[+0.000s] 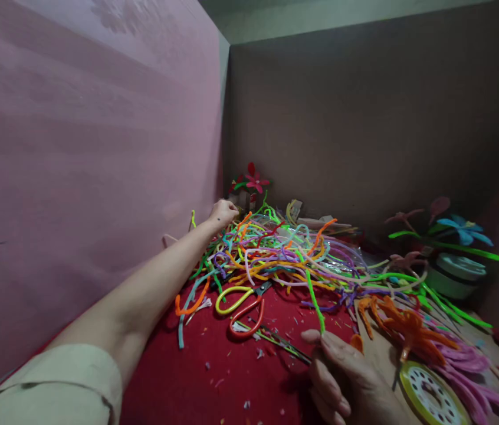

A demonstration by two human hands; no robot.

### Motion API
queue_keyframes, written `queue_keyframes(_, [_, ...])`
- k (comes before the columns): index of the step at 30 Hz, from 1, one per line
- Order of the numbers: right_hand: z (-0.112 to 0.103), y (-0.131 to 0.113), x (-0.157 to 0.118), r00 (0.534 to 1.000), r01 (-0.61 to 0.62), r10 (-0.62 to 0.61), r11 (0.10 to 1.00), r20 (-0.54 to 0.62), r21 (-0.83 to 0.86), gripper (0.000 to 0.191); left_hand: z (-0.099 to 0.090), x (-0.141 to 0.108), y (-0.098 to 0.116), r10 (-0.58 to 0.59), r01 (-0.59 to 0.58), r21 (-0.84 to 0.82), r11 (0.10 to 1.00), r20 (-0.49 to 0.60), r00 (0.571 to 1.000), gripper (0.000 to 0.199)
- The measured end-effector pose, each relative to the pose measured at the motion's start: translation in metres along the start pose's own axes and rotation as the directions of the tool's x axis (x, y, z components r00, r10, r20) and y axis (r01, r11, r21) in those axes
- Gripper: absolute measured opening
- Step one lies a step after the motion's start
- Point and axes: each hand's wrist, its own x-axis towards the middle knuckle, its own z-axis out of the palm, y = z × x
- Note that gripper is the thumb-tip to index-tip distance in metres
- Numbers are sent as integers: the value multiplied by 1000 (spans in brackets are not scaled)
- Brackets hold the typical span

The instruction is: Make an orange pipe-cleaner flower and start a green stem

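Observation:
My right hand (347, 375), near the front, pinches the lower end of a bright green pipe cleaner (314, 298) between thumb and forefinger. The pipe cleaner points up and away from me. My left hand (225, 211) reaches far back beside the pink wall, at the edge of a tangled heap of coloured pipe cleaners (271, 260). Its fingers are curled closed; whatever they hold, if anything, is hidden. Between my hands, scissors (258, 307) with one yellow and one red handle lie on the red cloth (179, 378). A thin dark tool (282, 342) runs toward my right hand.
A pink wall (99, 147) rises close on the left, a dark panel (355, 124) behind. Right stand a blue pipe-cleaner flower (466, 230), a pale pot (457, 274), an orange flower (409, 324) and a yellow-rimmed spool (430, 392). Pink flowers (256, 182) stand at the back.

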Motion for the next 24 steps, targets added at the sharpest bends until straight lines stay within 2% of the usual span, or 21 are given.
queue_keyframes(6, [-4, -1, 4, 998, 19, -18, 1000, 56, -12, 22, 21, 29, 25, 86, -97, 171, 980, 75, 994, 31])
queue_keyframes(11, [-7, -1, 9, 996, 21, -17, 999, 82, -48, 25, 34, 49, 25, 85, -130, 244, 961, 185, 979, 34])
queue_keyframes(15, [-10, 3, 11, 996, 42, -39, 999, 77, -34, 26, 40, 53, 20, 99, -156, 235, 959, 238, 966, 34])
queue_keyframes(20, [-11, 4, 12, 997, 59, -58, 998, 48, -34, 27, 34, 47, 17, 215, -238, 165, 957, 146, 966, 33])
queue_keyframes(24, [-12, 3, 14, 991, 30, -25, 999, 128, -36, 26, 16, 38, 22, 368, -368, 73, 927, 1, 930, 26])
